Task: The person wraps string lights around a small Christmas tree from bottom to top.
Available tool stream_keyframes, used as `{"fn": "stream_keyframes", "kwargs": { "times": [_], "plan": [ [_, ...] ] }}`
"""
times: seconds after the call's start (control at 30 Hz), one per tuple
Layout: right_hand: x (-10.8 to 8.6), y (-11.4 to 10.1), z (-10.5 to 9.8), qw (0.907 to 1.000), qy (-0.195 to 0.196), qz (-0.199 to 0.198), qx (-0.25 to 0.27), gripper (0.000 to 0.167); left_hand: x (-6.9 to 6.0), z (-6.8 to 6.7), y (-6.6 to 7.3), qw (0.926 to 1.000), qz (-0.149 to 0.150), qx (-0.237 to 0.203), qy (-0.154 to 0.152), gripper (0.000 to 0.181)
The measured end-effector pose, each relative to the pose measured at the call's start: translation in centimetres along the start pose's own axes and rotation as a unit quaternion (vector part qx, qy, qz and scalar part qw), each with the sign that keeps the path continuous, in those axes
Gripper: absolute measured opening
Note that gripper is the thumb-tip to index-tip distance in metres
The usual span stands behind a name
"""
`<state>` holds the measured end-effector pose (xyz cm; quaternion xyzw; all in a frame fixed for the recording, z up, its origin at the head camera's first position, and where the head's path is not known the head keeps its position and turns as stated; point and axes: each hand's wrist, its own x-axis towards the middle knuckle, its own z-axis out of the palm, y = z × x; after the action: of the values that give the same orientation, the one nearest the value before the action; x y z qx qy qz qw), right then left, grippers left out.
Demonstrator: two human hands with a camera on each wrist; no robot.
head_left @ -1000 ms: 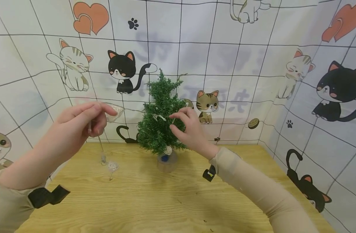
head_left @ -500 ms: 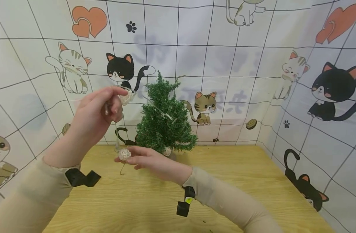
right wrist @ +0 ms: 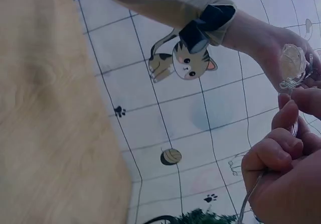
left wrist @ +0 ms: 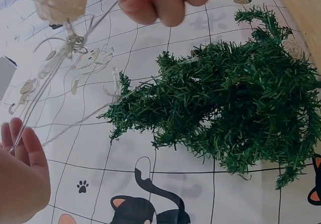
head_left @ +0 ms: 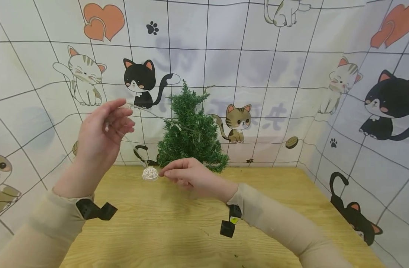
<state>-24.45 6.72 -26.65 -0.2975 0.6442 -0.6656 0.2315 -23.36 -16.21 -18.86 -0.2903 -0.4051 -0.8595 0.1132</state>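
Note:
A white woven ball light [head_left: 150,173] hangs on a thin clear wire left of the green tabletop tree [head_left: 191,130]. My right hand [head_left: 194,175] is in front of the tree's lower part, its fingertips just right of the ball. In the right wrist view, that hand [right wrist: 286,158] pinches clear wire close to a pale ball [right wrist: 292,62]. My left hand [head_left: 100,134] is raised at the left, fingers loosely curled, with the string light's wire running through it. From there, one strand crosses to the tree. In the left wrist view, wires pass over the left hand [left wrist: 22,174].
The tree stands on a wooden table [head_left: 177,230], close to a white wall sheet [head_left: 268,37] printed with cats and grid lines. A woven ball [left wrist: 292,48] sits low on the tree. Small dark bits [head_left: 236,255] lie near the table's front.
My right hand has left the tree's front, gone down-left to the ball light, then back slightly right. My left hand has risen and its fingers have loosened. The hanging ball has swung right.

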Motion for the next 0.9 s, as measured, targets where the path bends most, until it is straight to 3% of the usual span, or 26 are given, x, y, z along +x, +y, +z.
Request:
{"fn": "stream_keyframes", "kwargs": {
  "times": [0.17,0.43,0.57,0.7,0.9],
  "plan": [
    [-0.6,-2.1,-2.3,0.9917,0.035,-0.021,-0.122,0.023,-0.3,-0.7,-0.1,0.9995,-0.001,-0.014,0.029,0.039],
    [-0.9,-5.5,-5.1,0.9442,0.137,-0.04,-0.297,0.018,-0.9,-2.6,-1.5,0.9984,-0.017,0.023,0.048,0.05],
    [-0.5,-7.3,-6.4,0.9134,0.161,-0.066,-0.368,0.02,-0.8,-3.5,-2.4,0.9942,-0.033,0.09,0.05,0.055],
    [0.1,-9.4,-7.7,0.8816,0.185,-0.093,-0.424,0.022,-0.4,-4.4,-3.3,0.9848,-0.06,0.159,0.036,0.062],
    [1.2,-12.4,-8.9,0.8019,0.219,-0.137,-0.539,0.017,0.6,-4.9,-4.0,0.9685,-0.118,0.217,0.029,0.067]
  ]
}}
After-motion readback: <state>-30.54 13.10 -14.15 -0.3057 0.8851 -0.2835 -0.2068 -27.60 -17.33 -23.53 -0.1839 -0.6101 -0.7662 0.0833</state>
